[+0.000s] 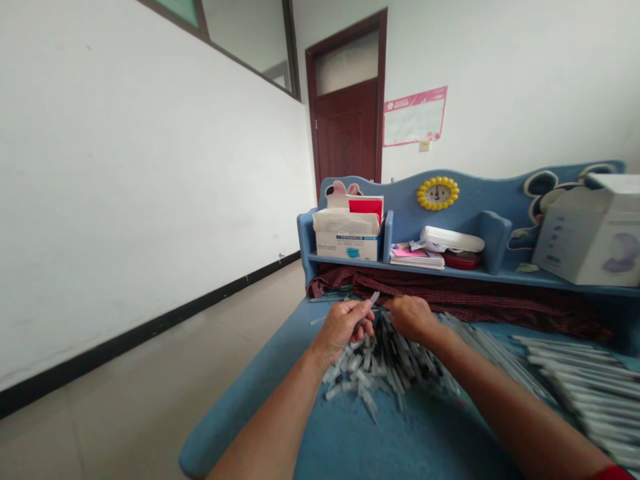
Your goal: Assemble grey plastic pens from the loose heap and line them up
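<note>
My left hand (pixel 346 327) is closed, with a short translucent piece that looks like a pen cap (pixel 375 298) sticking up between thumb and forefinger. Close by on the right, my right hand (pixel 411 316) has its fingers curled in at the far side of the pile; what they hold is hidden. Below both hands lies a heap of short, clear pen caps (pixel 367 399), merging into a pile of slim, dark and clear pen parts (pixel 400 353). Long clear pen barrels (pixel 493 347) lie beyond my right forearm.
Rows of pens (pixel 595 393) cover the blue desk (pixel 360 440) at right. A dark red checked cloth (pixel 465 300) lies under the shelf, which holds a mask box (pixel 347 245), papers (pixel 417 259) and a white carton (pixel 585 233). The desk's left edge borders the tiled floor (pixel 165 393).
</note>
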A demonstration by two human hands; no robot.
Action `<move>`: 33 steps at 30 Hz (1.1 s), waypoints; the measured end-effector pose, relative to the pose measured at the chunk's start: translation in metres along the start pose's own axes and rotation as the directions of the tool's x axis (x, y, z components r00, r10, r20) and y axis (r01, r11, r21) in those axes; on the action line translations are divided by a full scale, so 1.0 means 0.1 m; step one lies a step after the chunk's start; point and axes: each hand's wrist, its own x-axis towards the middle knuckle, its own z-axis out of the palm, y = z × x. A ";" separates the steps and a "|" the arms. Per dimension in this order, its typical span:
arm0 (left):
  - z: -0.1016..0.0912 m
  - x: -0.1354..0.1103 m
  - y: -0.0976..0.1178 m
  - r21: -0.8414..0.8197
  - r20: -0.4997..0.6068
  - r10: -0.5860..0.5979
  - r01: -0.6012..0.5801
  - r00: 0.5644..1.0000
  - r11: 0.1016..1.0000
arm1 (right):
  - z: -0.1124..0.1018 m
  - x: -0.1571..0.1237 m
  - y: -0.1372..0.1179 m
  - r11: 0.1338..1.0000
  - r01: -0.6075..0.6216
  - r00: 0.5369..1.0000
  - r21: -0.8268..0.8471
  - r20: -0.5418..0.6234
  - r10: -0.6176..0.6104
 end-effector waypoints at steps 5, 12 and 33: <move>-0.01 0.01 -0.03 0.025 -0.009 0.000 0.001 1.000 1.000 | 0.12 0.15 -0.06 0.992 0.122 0.992 -0.033 0.040 -0.121; -0.01 0.01 -0.02 0.050 -0.012 -0.004 0.004 1.000 0.999 | 0.26 0.22 -0.07 0.989 0.146 0.987 -0.031 0.077 -0.143; 0.11 -0.03 0.00 0.149 0.137 -0.039 0.019 0.990 0.989 | 0.14 -0.74 0.28 0.068 -0.029 0.960 0.997 0.009 0.280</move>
